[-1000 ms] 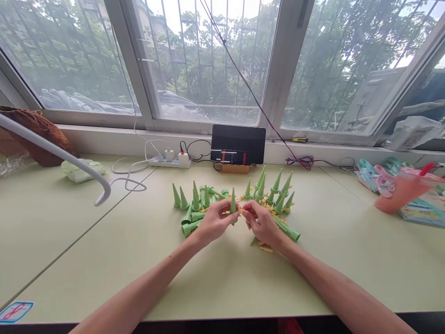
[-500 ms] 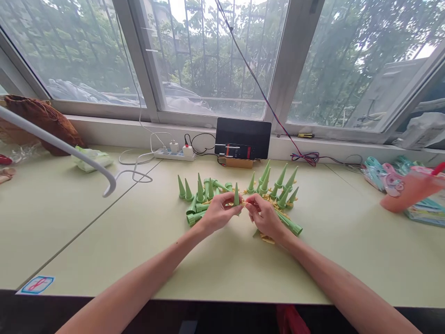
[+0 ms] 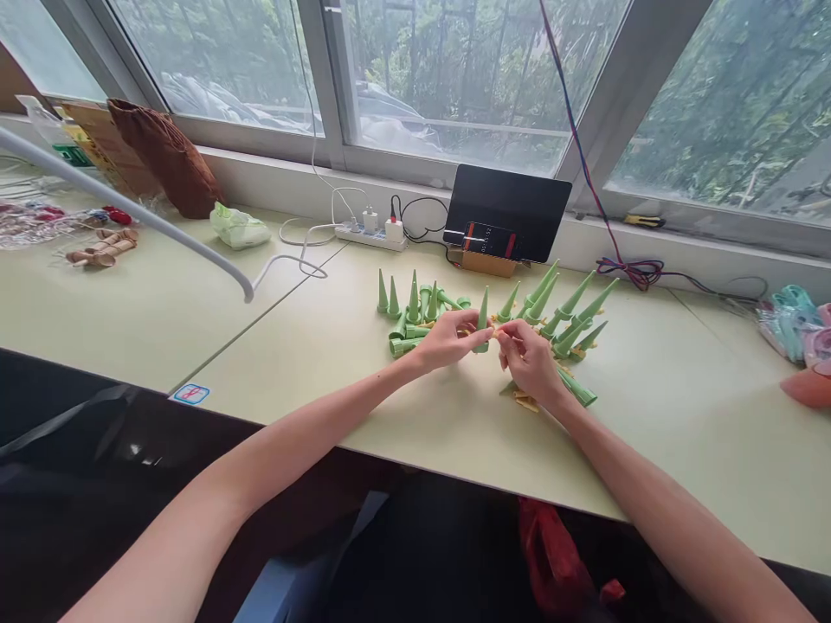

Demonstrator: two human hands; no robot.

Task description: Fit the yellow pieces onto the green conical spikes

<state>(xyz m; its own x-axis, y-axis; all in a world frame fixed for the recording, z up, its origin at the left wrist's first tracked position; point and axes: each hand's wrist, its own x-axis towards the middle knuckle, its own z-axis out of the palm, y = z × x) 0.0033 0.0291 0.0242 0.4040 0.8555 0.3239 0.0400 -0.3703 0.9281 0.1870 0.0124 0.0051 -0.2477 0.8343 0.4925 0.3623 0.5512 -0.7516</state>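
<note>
Both my hands meet over a pile of green plastic cones [image 3: 415, 313] on a pale green table [image 3: 363, 407]. My left hand [image 3: 447, 340] pinches one upright green cone [image 3: 482, 317] by its base. Just to its right, the fingers of my right hand [image 3: 529, 359] are pinched on a small yellow piece [image 3: 499, 332] next to that cone. Several more cones [image 3: 571, 316] stand or lie behind and to the right of my hands. Small yellow pieces [image 3: 525, 401] lie under my right wrist.
A dark tablet [image 3: 512, 208] with a phone [image 3: 488, 240] leans at the window sill behind the pile. A white power strip [image 3: 371, 235] with cables lies left of it. A white curved tube [image 3: 130, 216], a brown bag [image 3: 165, 156] and wooden pegs [image 3: 104, 248] are at the left. Colourful clips [image 3: 795, 320] lie at the right.
The view has dropped and swung, so the table edge and my lap now show. My hands keep the same pinch on the cone and yellow piece.
</note>
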